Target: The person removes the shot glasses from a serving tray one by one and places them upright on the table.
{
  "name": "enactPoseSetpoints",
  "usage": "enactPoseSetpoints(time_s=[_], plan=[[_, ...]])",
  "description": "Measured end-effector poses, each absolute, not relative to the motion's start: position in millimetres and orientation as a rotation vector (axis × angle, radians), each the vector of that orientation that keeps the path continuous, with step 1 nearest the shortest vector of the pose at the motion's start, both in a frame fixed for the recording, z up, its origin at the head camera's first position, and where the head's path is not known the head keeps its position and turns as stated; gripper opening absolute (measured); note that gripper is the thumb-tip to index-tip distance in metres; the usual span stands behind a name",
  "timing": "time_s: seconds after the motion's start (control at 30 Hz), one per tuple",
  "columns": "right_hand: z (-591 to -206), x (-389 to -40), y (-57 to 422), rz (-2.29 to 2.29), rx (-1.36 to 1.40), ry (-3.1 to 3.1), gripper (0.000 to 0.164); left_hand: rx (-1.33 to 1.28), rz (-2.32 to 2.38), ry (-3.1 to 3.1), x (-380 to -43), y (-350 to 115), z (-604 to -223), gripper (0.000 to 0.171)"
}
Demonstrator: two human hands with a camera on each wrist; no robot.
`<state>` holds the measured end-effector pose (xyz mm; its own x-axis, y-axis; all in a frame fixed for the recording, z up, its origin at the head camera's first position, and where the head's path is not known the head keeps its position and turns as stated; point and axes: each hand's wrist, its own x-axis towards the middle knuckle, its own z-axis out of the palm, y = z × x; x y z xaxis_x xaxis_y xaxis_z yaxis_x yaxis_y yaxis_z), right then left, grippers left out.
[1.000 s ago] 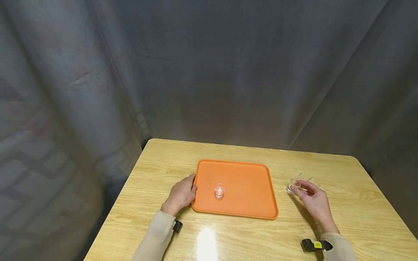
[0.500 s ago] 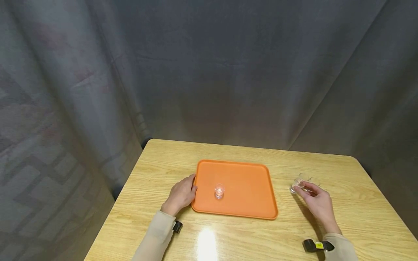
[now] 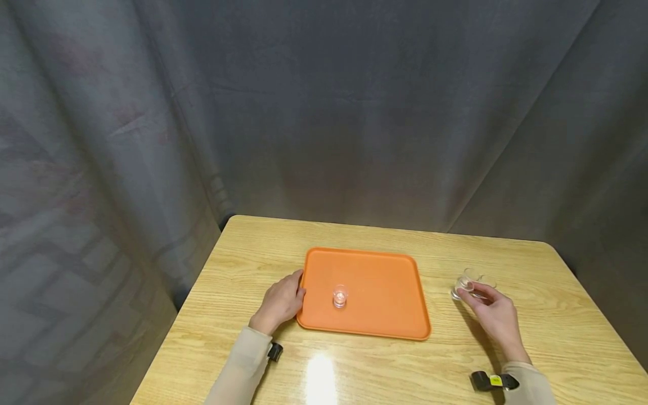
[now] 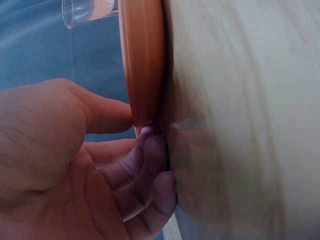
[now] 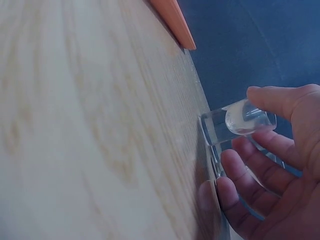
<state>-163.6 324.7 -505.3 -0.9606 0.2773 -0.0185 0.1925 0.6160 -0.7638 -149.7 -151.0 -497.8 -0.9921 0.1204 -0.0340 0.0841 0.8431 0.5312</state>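
Note:
My left hand grips the left edge of an orange tray, thumb at the rim and fingertips curled at its underside in the left wrist view. Toward the left of the tray stands one small clear shot glass. Off to the right, my right hand pinches another clear shot glass between thumb and index finger. That glass is upright, with its base right at the tabletop. The other fingers of this hand are bent loosely below the pinch.
Close behind the right hand are more clear glasses, partly covered by the fingers. The wooden table ends at a grey curtain at the back. A bright reflection lies on the wood before the tray.
My right hand has shifted slightly to the right with the pinched glass, closer to the other glasses. The left hand, the tray and the glass on it have stayed put.

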Motion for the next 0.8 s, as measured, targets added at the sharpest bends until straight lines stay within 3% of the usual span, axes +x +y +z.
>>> enactPoseSetpoints(time_s=[0.8], plan=[[-481.5, -156.9, 330.6, 1.21, -0.261, -2.854, 0.064, 0.15, 0.845, 2.948, -150.7, -150.7, -499.0, 0.05]])
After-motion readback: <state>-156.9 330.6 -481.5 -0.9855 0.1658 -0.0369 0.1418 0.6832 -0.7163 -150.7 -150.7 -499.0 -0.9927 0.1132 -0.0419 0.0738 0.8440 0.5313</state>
